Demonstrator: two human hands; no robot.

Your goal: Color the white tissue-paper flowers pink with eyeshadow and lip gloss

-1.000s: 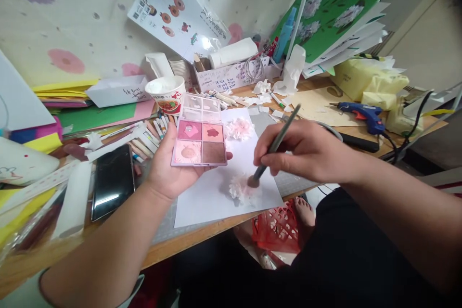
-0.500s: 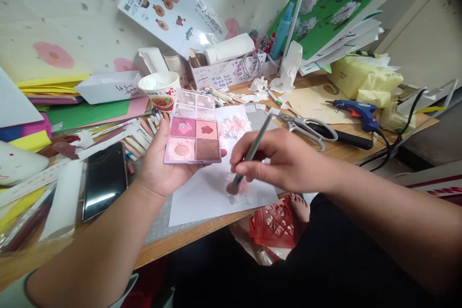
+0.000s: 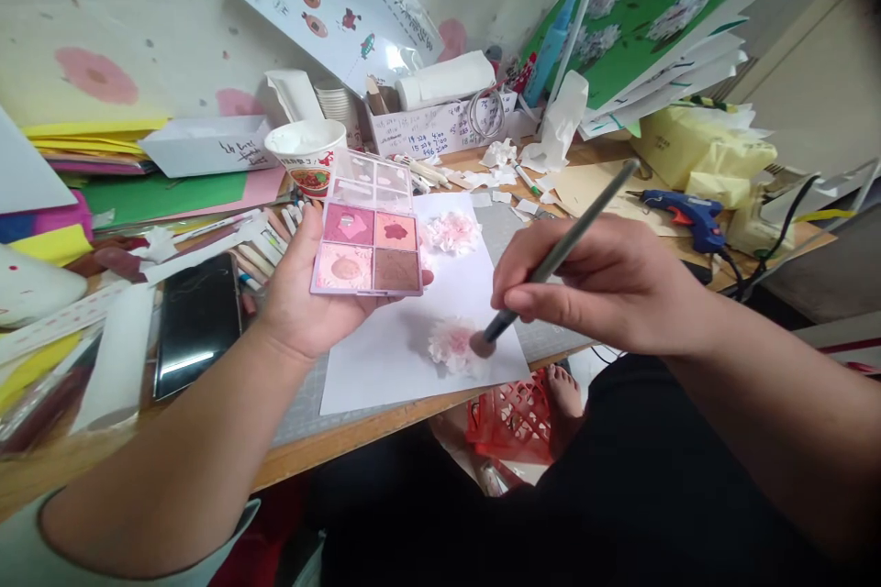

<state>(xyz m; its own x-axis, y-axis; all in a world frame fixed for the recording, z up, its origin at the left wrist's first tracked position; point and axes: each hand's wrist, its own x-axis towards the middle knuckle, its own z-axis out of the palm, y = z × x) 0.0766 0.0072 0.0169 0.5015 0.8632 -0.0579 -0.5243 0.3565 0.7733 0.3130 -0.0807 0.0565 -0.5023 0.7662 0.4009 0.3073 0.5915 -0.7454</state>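
Note:
My left hand (image 3: 295,303) holds up an opened makeup palette (image 3: 367,249) with several pans in pinks, peach and brown and a clear lid tipped back. A makeup brush (image 3: 561,248) with a dark handle is pinched in my right hand (image 3: 585,284). Its bristle tip is at the right side of a white paper flower (image 3: 451,344) with a pink centre; whether it touches cannot be told. That flower lies on a white sheet of paper (image 3: 375,376). Farther back on the sheet, a second pink-tinted flower (image 3: 454,229) lies behind the palette's right edge.
A black phone (image 3: 197,326) and several markers (image 3: 265,248) lie on the left. Behind the palette stands a paper cup (image 3: 306,147). A blue glue gun (image 3: 688,209) rests at the right. Below the table edge is a red basket (image 3: 513,417).
My right hand with the brush has moved right, uncovering the nearer flower; the bristles have gone from its left side to its right. My left hand still holds the palette.

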